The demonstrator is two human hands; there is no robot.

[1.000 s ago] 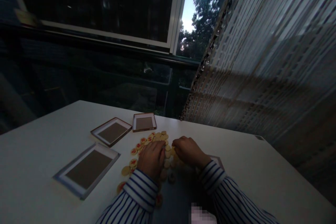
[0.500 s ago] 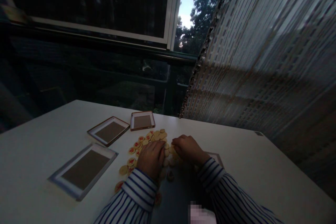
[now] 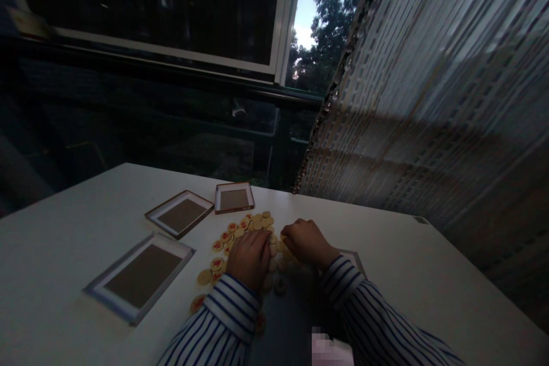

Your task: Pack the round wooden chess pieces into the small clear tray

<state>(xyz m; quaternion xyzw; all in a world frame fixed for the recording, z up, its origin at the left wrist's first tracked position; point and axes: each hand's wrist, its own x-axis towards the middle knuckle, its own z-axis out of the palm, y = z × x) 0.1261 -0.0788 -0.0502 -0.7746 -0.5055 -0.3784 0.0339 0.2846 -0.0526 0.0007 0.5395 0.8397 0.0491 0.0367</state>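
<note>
1. Fingers (image 3: 261, 239) of the left hand (image 3: 249, 257) curl over the discs (image 3: 240, 227); whether they grip is unclear.
2. The right hand (image 3: 306, 243) curls likewise, its grip also unclear.
3. More discs spread beyond and left of the fingertips, with the trays (image 3: 182, 215) farther left.

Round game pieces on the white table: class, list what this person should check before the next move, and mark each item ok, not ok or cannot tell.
1. Both hands on the pile: left hand and right hand rest on the round pieces. Ok.
2. A piece gripped: both palms face down, hiding it. Cannot tell.
3. Every piece in view: some lie under the hands and striped sleeves. Not ok.
4. Trays free of pieces: near tray, middle tray and far tray hold none. Ok.
5. Marks readable: dim light; red marks show on some only. Not ok.
</note>
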